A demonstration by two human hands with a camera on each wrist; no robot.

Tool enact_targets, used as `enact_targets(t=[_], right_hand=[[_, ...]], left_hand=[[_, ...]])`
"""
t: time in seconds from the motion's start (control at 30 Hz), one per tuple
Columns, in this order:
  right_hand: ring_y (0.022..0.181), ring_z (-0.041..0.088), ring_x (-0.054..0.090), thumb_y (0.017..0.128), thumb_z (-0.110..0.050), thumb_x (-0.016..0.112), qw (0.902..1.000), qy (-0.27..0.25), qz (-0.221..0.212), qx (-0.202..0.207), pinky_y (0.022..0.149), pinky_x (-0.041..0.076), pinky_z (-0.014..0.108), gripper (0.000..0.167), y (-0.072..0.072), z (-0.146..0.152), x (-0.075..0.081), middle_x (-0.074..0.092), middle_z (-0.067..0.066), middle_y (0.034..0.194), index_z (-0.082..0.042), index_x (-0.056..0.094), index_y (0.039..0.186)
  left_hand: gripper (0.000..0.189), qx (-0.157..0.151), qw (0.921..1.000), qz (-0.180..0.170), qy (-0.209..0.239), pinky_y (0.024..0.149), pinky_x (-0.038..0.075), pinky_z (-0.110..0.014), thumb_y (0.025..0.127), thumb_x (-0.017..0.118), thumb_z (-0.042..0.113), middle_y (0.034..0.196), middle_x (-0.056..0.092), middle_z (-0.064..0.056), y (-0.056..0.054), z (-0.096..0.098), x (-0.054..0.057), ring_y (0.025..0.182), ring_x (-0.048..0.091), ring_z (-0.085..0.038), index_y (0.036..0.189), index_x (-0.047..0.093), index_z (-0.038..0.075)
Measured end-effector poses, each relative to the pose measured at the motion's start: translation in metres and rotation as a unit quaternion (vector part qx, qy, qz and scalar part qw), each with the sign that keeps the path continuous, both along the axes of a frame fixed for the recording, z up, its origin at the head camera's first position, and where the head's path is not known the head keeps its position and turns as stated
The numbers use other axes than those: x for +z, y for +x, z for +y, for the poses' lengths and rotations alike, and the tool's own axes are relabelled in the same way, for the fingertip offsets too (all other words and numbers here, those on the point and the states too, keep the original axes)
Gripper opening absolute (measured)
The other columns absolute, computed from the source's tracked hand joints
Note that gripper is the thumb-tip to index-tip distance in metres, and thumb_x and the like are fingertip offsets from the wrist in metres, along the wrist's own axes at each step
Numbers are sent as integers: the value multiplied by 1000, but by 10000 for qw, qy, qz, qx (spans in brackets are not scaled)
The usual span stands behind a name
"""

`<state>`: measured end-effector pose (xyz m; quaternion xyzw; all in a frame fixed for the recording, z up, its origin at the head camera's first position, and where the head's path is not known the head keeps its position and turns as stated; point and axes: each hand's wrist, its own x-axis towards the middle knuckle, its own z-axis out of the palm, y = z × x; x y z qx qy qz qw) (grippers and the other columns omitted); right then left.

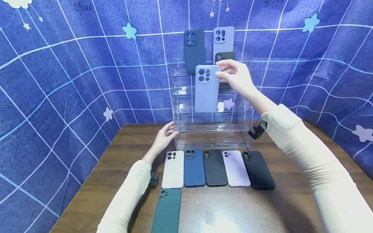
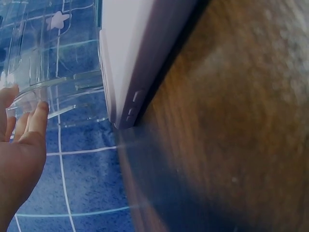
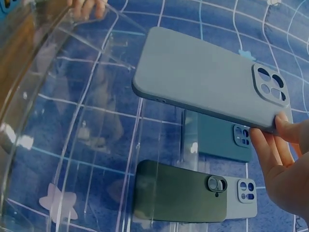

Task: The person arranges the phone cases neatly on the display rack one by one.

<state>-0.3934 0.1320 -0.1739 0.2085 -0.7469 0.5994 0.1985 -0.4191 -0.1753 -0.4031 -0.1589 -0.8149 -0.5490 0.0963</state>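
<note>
My right hand (image 1: 237,76) pinches the upper right corner of a light blue phone case (image 1: 207,94), thumb in front. The case hangs upright before the upper tiers of a clear stepped display rack (image 1: 212,127). At the rack's lower left side, my left hand (image 1: 163,137) holds its edge between thumb and fingers. Two cases stand on the top tier: a dark teal one (image 1: 195,55) and a lavender one (image 1: 223,38). A dark green case (image 3: 178,191) stands lower, in front of the lavender one, partly hidden by my right hand in the head view.
A row of cases lies before the rack: white (image 1: 173,170), blue (image 1: 194,170), dark grey (image 1: 215,170), lilac (image 1: 236,170) and black (image 1: 259,171). A green case (image 1: 167,210) lies nearer on the wooden table (image 1: 110,181). Behind hangs a blue gridded cloth (image 1: 87,81).
</note>
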Motion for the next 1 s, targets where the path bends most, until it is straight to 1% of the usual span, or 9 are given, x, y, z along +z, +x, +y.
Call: enact_targets(t=[0.1,0.27,0.33,0.5,0.67,0.8,1.0], right_hand=[[76,2,61,83,-4,69,9999,-66,69,-49,74,57,21,36,-6,-3,4,57,-3,88,0,61,118],[73,1,61,83,-2,68,9995,-123,205,-193,74,57,21,36,-16,-6,10,57,-4,86,1,62,118],[73,1,61,83,-3,68,9994,-113,219,-261,75,57,21,36,-20,-7,12,57,-5,85,1,62,118],[74,2,61,83,-3,68,9989,-279,149,-349,76,57,22,36,-30,-13,19,56,-5,86,0,62,118],[74,2,60,83,-2,67,9979,-373,274,-463,78,57,25,36,-40,-21,25,56,-4,87,0,61,119],[73,1,60,83,-2,67,9963,-462,361,-623,77,58,24,36,-51,-25,28,56,-5,87,-1,62,118],[73,0,59,83,-2,67,9927,-772,293,-882,73,57,21,35,-69,-27,31,54,-6,90,-5,63,117]], left_hand=[[58,9,10000,-2,47,100,46,-38,89,65,15,128,54,-23,2,0,1,118,55,-33,140,40,3],[59,-61,9999,-18,88,100,46,-38,89,65,14,128,54,-24,4,1,2,118,55,-34,141,39,2],[59,-56,9999,-42,112,101,46,-38,89,65,14,128,54,-24,4,1,2,118,55,-34,141,39,3],[59,-27,10000,-52,59,101,46,-39,89,65,14,128,54,-23,4,-1,2,119,55,-33,140,40,4],[59,-71,10000,-23,-7,100,46,-39,89,64,14,130,53,-24,6,-3,3,119,55,-34,141,38,2],[59,-90,10000,-24,-12,100,46,-40,89,64,14,130,52,-25,6,-3,4,119,54,-35,141,38,1],[60,-117,9999,-82,21,102,45,-40,89,64,15,131,51,-25,3,-3,2,119,54,-34,141,37,2]])
